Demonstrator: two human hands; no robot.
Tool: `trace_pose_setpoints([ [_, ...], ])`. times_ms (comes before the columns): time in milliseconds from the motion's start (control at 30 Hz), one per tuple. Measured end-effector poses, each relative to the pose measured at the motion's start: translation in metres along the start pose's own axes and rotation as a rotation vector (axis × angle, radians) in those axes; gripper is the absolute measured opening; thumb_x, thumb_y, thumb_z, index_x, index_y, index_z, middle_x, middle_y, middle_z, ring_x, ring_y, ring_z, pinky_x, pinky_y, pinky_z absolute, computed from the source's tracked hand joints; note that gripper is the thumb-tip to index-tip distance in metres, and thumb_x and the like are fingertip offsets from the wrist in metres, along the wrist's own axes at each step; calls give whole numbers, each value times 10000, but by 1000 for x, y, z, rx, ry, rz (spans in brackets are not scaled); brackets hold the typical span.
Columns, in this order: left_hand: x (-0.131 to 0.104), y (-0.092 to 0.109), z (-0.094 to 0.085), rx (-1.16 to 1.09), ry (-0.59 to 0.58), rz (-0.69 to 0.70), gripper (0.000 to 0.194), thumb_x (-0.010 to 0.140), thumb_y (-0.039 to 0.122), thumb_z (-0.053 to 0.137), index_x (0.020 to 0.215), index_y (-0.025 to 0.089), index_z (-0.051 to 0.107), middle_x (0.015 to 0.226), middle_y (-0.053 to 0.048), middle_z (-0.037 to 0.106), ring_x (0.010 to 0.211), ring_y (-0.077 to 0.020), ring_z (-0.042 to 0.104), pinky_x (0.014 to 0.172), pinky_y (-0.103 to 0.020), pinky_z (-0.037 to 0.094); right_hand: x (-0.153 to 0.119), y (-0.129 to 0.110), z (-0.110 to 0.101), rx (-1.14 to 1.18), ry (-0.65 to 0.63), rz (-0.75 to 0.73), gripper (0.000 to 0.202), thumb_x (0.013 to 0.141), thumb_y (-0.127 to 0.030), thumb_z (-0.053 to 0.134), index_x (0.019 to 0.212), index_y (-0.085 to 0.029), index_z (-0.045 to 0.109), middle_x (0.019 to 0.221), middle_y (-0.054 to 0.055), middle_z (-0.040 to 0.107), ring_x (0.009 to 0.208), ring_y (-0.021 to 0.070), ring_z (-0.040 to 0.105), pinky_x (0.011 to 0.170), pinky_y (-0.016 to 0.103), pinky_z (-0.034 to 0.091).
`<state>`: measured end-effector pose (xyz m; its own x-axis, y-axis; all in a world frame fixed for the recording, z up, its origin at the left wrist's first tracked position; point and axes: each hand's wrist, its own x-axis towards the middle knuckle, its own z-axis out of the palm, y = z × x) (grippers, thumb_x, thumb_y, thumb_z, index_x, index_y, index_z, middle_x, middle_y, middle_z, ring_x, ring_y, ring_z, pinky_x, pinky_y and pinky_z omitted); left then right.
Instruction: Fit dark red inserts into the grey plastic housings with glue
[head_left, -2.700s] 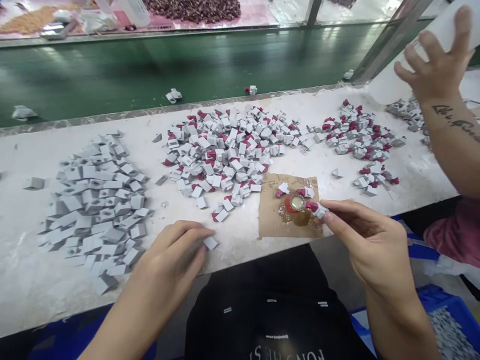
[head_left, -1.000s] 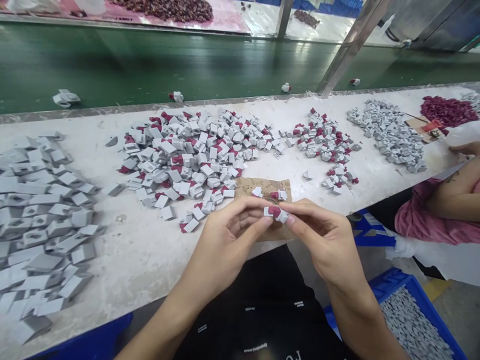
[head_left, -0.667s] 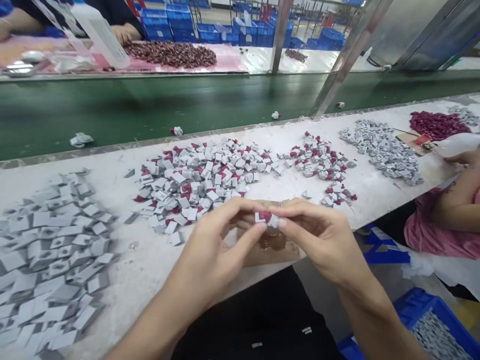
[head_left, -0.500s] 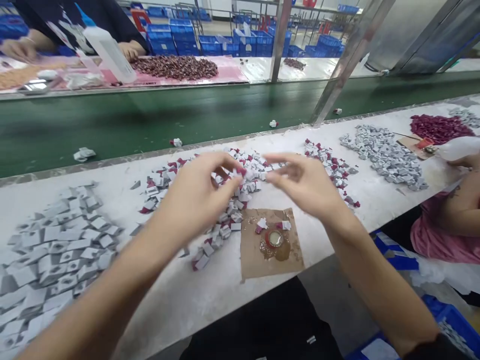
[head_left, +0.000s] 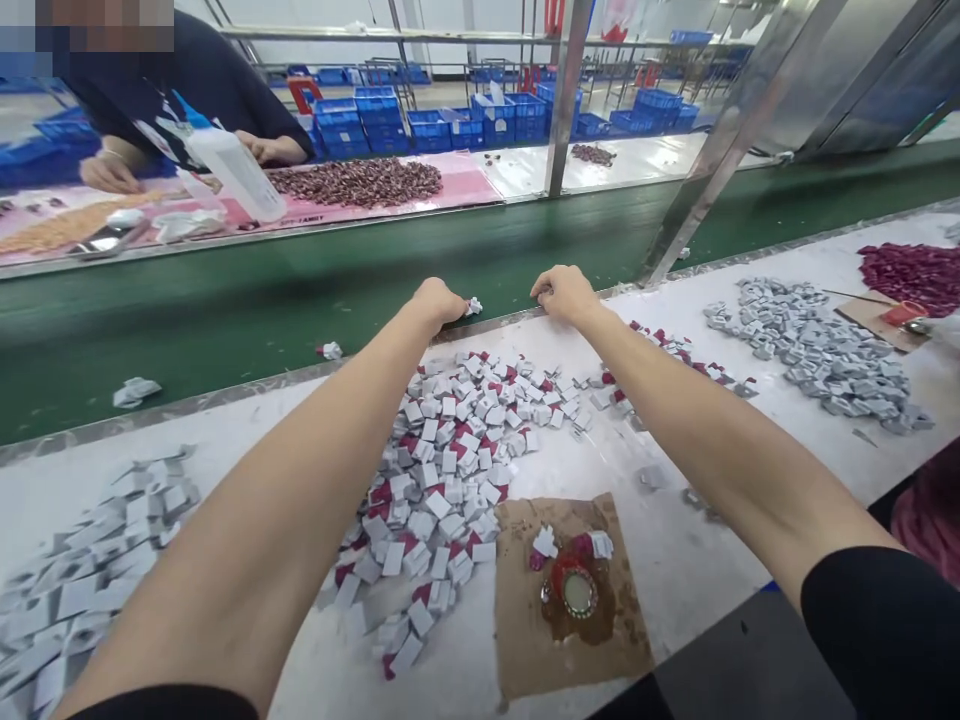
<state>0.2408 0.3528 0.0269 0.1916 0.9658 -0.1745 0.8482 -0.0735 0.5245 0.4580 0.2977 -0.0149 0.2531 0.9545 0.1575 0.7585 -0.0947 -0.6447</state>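
Observation:
My left hand (head_left: 441, 303) reaches over the green conveyor belt's near edge, its fingers closed at a small white-and-dark-red piece (head_left: 473, 306). To its right, my right hand (head_left: 565, 294) is at the same edge with curled fingers; whether anything is in them is hidden. Below my hands lies a heap of pale grey block pieces (head_left: 450, 440), many joined to dark red bits. A brown cardboard square (head_left: 525, 640) nearer me carries a red-rimmed bottle cap (head_left: 577, 592) in a wet amber patch, with two grey-and-red pieces beside the cap.
Loose grey blocks (head_left: 97, 560) lie at left. On the right are more grey pieces (head_left: 817, 350) and a dark red pile (head_left: 911, 278). The belt (head_left: 247, 310) carries a few pieces. A slanted metal post (head_left: 697, 150) stands beyond my right hand. Across the belt sits a person (head_left: 202, 80).
Both hands have moved forward from above the heap to the belt's edge. My right hand's fingers have curled in. The view has shifted, and the cardboard appears lower.

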Motion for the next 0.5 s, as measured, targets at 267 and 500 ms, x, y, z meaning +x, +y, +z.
trace_pose_setpoints([
  [267,-116,-16,-28,-347,-8,506,438,967,230,845,1394,198,753,1326,-125,839,1191,-266,785,956,-389,628,-112,-49,-45,803,-58,-7,267,1079,-517,857,1145,-267,793,1111,59,878,1054,232,877,1062,434,717],
  [500,-247,-32,-10,-619,41,708,48,1078,204,769,1087,215,815,1049,-27,862,961,-182,784,898,-342,607,-245,-93,-61,1090,-129,62,456,844,-631,1070,976,-272,822,950,18,844,906,223,848,976,422,754],
])
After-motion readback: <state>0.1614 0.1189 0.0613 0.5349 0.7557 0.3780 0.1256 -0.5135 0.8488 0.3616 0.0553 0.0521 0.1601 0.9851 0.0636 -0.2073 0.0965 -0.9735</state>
